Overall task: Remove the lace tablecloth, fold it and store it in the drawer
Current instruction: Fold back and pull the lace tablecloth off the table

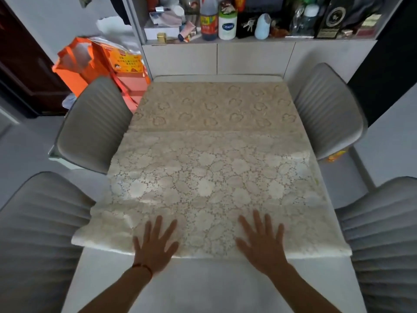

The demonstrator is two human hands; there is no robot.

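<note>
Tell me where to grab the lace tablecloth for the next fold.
Pinch the two near corners of the lace tablecloth, coming in from the near edge. That folded edge lies straight beside bare table, and the left hand and right hand rest flat just inside it.

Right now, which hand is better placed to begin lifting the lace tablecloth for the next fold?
Neither clearly. The left hand and right hand both lie flat, fingers spread, on the lace tablecloth near its front edge, about evenly either side of the middle. Probably use both together.
</note>
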